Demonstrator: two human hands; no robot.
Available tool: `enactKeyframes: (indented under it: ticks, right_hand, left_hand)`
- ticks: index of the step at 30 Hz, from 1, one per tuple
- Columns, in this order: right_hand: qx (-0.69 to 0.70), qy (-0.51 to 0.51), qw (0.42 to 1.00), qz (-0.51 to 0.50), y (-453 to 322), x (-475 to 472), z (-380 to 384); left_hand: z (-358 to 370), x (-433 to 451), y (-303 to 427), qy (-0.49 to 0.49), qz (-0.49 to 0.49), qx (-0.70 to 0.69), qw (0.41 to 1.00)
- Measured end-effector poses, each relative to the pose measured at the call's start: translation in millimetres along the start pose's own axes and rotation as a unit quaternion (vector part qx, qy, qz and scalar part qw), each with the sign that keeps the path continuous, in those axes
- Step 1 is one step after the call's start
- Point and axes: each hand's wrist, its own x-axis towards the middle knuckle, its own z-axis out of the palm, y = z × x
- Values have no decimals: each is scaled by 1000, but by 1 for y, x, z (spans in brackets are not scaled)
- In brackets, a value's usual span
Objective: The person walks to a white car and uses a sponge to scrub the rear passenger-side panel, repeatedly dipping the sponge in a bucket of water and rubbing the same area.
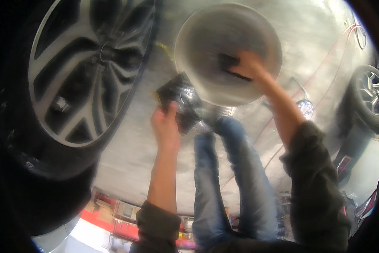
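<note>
My left hand (165, 123) grips a flat, shiny black item (181, 101), perhaps a plastic-wrapped packet, with the thumb on top. My right hand (251, 64) is stretched over a large round metal-grey pan or drum top (227, 91). Its fingers close on a dark, blurred object (229, 63) whose kind I cannot tell. The packet lies near the round rim at its lower left. Close by on the left stands a car wheel (72, 41) with a multi-spoke alloy rim and a black tyre.
Red hoses or cables (331, 53) run over the concrete floor (129, 170) at right. A round object with a curved metal bar (305, 106) lies beside my right forearm. Another car's wheel (371, 91) stands at far right. Red shelving or cabinets (126, 229) with items appear at the bottom.
</note>
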Motion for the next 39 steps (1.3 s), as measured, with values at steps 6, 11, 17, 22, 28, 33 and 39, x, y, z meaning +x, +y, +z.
enactKeyframes:
  ticks: [6,11,17,22,28,33,39]
  right_hand:
    - [335,-9,941,43,-59,-111,-28]
    - [295,184,932,-102,-116,-159,-35]
    - [353,227,902,-100,-143,-163,-25]
    - [365,227,887,-168,-124,-168,-19]
    - [339,255,884,-198,-115,-173,-19]
    - [324,283,878,-209,-117,-177,-17]
    - [417,280,848,-169,-124,-187,-6]
  left_hand:
    - [12,11,-33,15,3,-1,1000]
    - [55,-11,-5,-53,11,-58,997]
    - [67,-30,17,-86,20,-92,992]
    - [59,-32,21,-127,26,-121,984]
    - [61,-43,24,-150,-4,-140,979]
    - [53,-56,27,-206,-84,-299,928]
    - [46,-57,31,-249,-154,-377,879]
